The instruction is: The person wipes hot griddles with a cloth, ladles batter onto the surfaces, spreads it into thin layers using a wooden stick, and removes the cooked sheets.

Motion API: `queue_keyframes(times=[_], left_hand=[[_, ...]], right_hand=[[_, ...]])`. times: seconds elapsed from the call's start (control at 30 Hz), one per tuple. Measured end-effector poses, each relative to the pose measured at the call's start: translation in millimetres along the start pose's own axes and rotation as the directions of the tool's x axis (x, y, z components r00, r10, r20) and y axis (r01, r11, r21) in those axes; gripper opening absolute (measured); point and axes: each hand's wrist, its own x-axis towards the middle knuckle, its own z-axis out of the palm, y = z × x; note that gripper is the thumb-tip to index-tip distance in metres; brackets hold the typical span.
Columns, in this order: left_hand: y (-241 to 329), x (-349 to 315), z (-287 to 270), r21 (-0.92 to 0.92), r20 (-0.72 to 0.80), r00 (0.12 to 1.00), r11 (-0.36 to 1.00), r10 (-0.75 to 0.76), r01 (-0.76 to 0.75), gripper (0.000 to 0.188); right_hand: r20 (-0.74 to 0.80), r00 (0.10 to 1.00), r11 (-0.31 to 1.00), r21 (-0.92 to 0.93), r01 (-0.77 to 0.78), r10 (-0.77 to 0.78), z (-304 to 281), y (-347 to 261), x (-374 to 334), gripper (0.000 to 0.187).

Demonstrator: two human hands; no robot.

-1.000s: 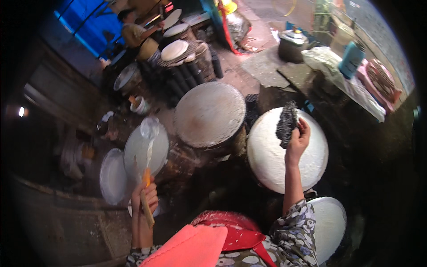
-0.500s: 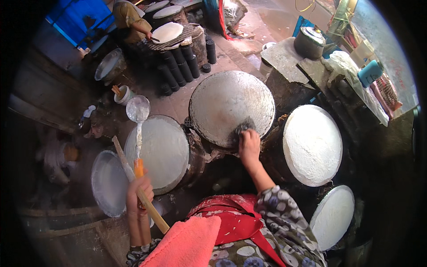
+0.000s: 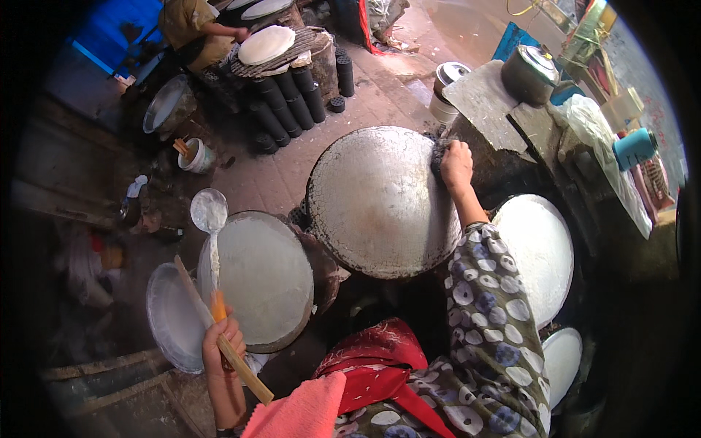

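My left hand [image 3: 221, 343] is closed around a long-handled ladle [image 3: 210, 212] and a flat wooden stick [image 3: 248, 374]. The ladle's bowl is up and coated with whitish residue. With my right hand [image 3: 457, 166] I press a dark scrubbing wad [image 3: 439, 155] at the far right edge of a round griddle [image 3: 380, 201], whose surface is bare and pale grey. Left of it, another griddle [image 3: 255, 277] carries a thin pale layer. Beside that sits a basin [image 3: 149, 310] of whitish liquid. My right sleeve partly covers a griddle [image 3: 537, 248] bearing a white layer.
Another white-topped round [image 3: 562, 361] sits at the lower right. Black honeycomb coal cylinders [image 3: 292, 106] stand at the far left, below a grate with a flat round bread [image 3: 266, 45]. A person [image 3: 186, 29] works there. A dark pot [image 3: 531, 75] stands on the right-hand ledge.
My right hand has swept the dark wad from the griddle's near edge to its far right edge. My left hand keeps its hold. The person at the back has drawn a hand off the bread.
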Motion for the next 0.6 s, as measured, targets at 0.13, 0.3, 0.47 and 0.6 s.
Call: queue_keyframes(times=[0.13,0.3,0.47,0.6], left_hand=[[-0.1,2.6,9.8,-0.029,-0.017,0.999,0.999,0.045,-0.046,0.03],[-8.3,6.3,18.9,-0.037,-0.063,0.993,0.994,0.097,-0.099,0.028],[-20.2,-2.3,42.2,-0.009,-0.143,0.985,0.995,0.1,-0.102,0.027],[-29.8,-4.7,32.4,-0.026,-0.197,0.975,0.993,0.107,-0.114,0.027]], right_hand=[[-0.037,0.985,0.971,0.161,0.175,-0.171,-12.1,-9.9,-31.4,0.01],[-0.035,0.999,0.992,0.119,0.039,-0.036,-32.0,-2.3,-45.7,0.014],[-0.022,0.965,0.951,0.168,0.261,-0.261,42.9,-84.0,60.2,0.007],[0.3,0.758,0.815,0.189,0.547,-0.579,84.9,-228.2,28.6,0.014]])
